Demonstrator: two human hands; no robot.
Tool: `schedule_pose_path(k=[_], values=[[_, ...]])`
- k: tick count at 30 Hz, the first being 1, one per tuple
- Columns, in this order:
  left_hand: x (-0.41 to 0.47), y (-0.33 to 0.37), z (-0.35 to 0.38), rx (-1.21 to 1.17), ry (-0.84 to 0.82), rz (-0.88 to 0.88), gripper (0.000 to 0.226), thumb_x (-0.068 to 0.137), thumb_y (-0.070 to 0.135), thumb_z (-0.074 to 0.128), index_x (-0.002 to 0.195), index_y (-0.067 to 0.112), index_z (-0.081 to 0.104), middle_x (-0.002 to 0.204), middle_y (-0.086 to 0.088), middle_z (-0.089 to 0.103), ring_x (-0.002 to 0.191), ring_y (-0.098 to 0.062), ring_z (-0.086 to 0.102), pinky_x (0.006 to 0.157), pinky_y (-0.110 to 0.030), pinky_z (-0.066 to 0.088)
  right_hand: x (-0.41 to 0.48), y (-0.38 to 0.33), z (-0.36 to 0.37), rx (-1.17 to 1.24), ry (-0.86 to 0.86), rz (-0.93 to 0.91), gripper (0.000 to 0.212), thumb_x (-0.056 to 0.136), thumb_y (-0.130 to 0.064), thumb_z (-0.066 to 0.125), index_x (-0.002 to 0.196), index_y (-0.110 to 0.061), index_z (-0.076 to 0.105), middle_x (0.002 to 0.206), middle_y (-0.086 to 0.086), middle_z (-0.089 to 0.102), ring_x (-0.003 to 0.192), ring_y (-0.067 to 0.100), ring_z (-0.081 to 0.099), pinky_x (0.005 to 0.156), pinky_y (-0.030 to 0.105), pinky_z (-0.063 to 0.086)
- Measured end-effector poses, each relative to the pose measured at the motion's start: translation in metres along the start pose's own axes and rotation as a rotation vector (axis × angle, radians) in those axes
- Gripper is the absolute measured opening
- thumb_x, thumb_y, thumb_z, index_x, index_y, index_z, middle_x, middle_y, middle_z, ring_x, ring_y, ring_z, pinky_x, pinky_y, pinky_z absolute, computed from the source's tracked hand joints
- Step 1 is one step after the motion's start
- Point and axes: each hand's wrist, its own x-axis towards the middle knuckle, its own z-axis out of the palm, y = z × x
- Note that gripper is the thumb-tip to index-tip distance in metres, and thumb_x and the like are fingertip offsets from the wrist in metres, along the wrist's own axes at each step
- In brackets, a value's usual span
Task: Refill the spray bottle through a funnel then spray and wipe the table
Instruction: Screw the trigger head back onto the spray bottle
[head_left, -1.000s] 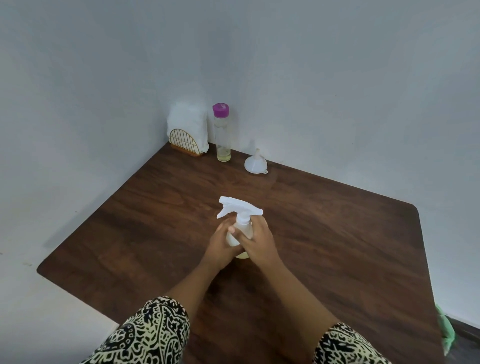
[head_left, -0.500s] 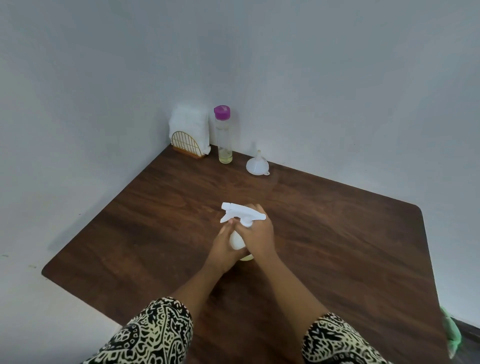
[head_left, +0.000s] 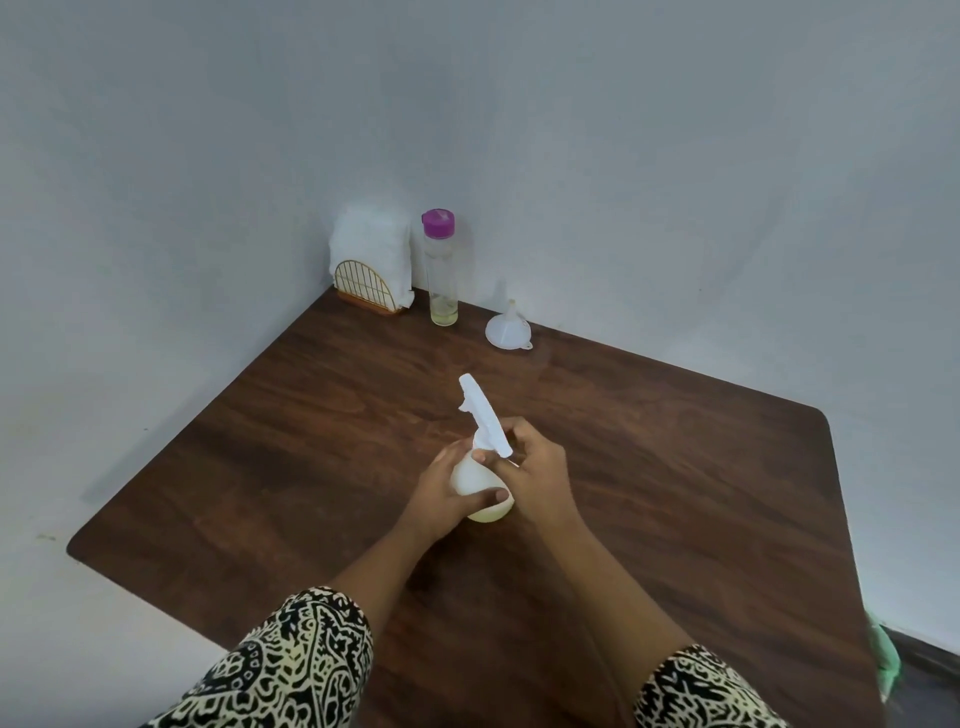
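Napkins (head_left: 371, 249), white and stacked upright, fill a gold wire holder (head_left: 362, 287) in the far left corner of the dark wooden table (head_left: 675, 493), where two pale walls meet. Just right of the holder stands a tall clear bottle (head_left: 440, 280) with a purple cap, upright, with a little yellowish liquid at its bottom. Nearer the person, about mid-table, the left hand (head_left: 439, 501) wraps round the rounded white body of the spray bottle (head_left: 475, 480), thumb across the front and fingers curled behind. The bottle's base is at the tabletop. Its white trigger head (head_left: 483, 415) leans away toward the far left; whether it is screwed tight cannot be told. Farther back, near the wall and apart from the clear bottle, a white funnel (head_left: 509, 328) sits mouth down with its spout up. The right hand (head_left: 537, 467) pinches the spray bottle's neck just beneath the trigger head with thumb and fingertips. Both forearms emerge from black-and-cream patterned sleeves (head_left: 291, 665). Past the table's right edge a scrap of pale green material (head_left: 883, 654) shows, too little to identify.
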Motion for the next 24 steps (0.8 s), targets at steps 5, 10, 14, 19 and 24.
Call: schedule_pose_path(k=[5, 10, 14, 19, 24], values=[[-0.004, 0.007, 0.0, 0.015, 0.007, 0.019, 0.059, 0.055, 0.056, 0.076, 0.108, 0.053, 0.05, 0.118, 0.018, 0.057, 0.109, -0.003, 0.057, 0.091, -0.028, 0.05, -0.004, 0.0, 0.012, -0.037, 0.158, -0.003, 0.024, 0.072, -0.034, 0.079, 0.083, -0.038, 0.058, 0.087, -0.016, 0.069, 0.084, 0.007, 0.064, 0.073, 0.031, 0.054], [-0.006, 0.008, 0.001, 0.034, 0.038, 0.051, 0.061, 0.059, 0.052, 0.076, 0.115, 0.04, 0.056, 0.119, 0.013, 0.059, 0.11, -0.007, 0.057, 0.092, -0.033, 0.051, -0.007, -0.008, 0.015, -0.122, 0.207, 0.01, 0.025, 0.072, -0.041, 0.077, 0.079, -0.034, 0.055, 0.084, -0.015, 0.066, 0.08, 0.005, 0.061, 0.07, 0.031, 0.052], [-0.011, 0.014, 0.009, 0.014, 0.122, 0.065, 0.05, 0.059, 0.054, 0.069, 0.106, 0.049, 0.054, 0.116, 0.01, 0.059, 0.108, -0.008, 0.057, 0.089, -0.03, 0.05, -0.01, -0.01, 0.021, -0.136, 0.281, 0.03, 0.027, 0.074, -0.042, 0.075, 0.082, -0.024, 0.057, 0.084, -0.014, 0.066, 0.079, 0.005, 0.06, 0.067, 0.029, 0.05], [-0.016, 0.018, 0.025, -0.028, 0.258, 0.037, 0.06, 0.066, 0.059, 0.056, 0.116, 0.028, 0.061, 0.114, 0.006, 0.062, 0.105, -0.012, 0.06, 0.088, -0.041, 0.054, -0.011, -0.013, 0.029, -0.161, 0.356, 0.072, 0.026, 0.075, -0.039, 0.075, 0.082, -0.023, 0.056, 0.083, -0.014, 0.064, 0.076, 0.003, 0.059, 0.064, 0.024, 0.047], [-0.011, 0.007, 0.021, 0.057, 0.159, -0.027, 0.069, 0.064, 0.047, 0.076, 0.126, 0.028, 0.052, 0.127, 0.007, 0.05, 0.119, -0.014, 0.049, 0.096, -0.043, 0.049, -0.008, -0.013, 0.013, -0.188, 0.201, 0.095, 0.025, 0.073, -0.037, 0.077, 0.084, -0.025, 0.058, 0.084, -0.016, 0.064, 0.079, 0.002, 0.059, 0.069, 0.025, 0.05]])
